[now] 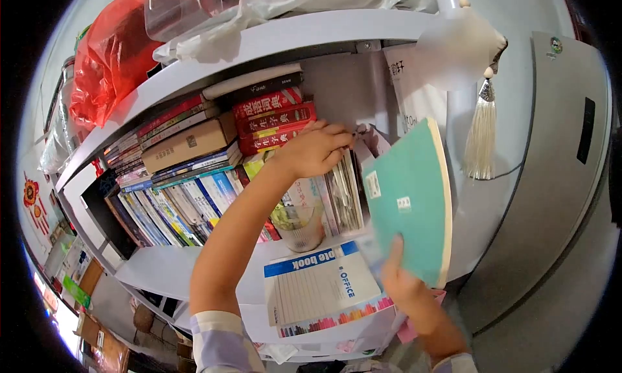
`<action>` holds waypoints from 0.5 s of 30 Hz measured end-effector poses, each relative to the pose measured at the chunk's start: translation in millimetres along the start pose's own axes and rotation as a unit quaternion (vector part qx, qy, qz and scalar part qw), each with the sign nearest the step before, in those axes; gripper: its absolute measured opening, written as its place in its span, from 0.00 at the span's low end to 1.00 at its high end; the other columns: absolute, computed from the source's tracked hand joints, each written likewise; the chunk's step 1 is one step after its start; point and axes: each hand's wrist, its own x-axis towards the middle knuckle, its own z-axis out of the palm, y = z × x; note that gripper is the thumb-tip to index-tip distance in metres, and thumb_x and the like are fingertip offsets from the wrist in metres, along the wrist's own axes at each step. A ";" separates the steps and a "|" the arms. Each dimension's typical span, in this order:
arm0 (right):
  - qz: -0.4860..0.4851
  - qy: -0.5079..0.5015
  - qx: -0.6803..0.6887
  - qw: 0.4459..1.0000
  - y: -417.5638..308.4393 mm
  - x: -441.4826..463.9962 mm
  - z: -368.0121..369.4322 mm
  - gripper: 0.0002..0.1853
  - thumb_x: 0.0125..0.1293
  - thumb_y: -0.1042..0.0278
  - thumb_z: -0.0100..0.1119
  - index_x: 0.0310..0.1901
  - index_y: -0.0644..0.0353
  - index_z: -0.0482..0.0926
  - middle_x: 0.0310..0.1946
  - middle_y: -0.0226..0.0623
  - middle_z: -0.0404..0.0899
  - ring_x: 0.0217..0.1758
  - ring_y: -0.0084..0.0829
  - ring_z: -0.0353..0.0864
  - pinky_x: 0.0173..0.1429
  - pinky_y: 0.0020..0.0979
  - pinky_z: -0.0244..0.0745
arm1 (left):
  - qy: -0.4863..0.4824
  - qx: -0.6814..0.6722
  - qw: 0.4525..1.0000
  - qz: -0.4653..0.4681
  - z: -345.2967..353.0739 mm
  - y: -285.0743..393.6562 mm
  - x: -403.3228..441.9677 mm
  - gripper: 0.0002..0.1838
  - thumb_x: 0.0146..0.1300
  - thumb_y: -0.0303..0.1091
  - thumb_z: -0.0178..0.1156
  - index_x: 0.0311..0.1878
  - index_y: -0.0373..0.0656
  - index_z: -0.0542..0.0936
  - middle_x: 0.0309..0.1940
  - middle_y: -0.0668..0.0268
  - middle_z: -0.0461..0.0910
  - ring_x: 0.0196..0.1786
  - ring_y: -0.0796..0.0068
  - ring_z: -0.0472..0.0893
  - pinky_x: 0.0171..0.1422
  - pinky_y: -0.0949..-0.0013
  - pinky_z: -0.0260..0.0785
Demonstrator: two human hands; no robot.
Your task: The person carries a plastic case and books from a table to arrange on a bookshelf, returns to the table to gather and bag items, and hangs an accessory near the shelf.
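Observation:
My left hand point(317, 149) reaches over the upright books and magazines point(346, 195) at the right end of the shelf row, its fingers curled at their top edges. Lower right, my right hand point(402, 279) grips a green-covered book point(414, 204) with pale page edges, thumb on the cover. The green book stands tilted in front of the shelf's right side, with small white labels on it. Below my left forearm a clear plastic cup point(300, 230) stands before the row. A notebook point(324, 285) with a blue-and-white cover lies flat on the shelf ledge.
Red dictionaries point(272, 120) are stacked behind my left hand. More books point(188, 204) fill the shelf leftward. A red plastic bag point(110, 62) and a clear plastic box point(188, 10) sit on top. A tassel point(481, 136) hangs at the right, beside a grey cabinet-like panel point(551, 178).

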 end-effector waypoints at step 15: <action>0.048 0.068 0.117 0.990 20.3 104.5 72.8 0.25 0.56 0.80 0.43 0.59 0.67 0.60 0.51 0.57 0.67 0.54 0.54 0.67 0.58 0.40 0.62 | 0.027 -0.020 0.999 -0.030 3.9 -4.0 0.4 0.13 0.50 0.31 0.44 0.36 0.38 0.76 0.37 0.51 0.74 0.44 0.52 0.72 0.52 0.58 0.63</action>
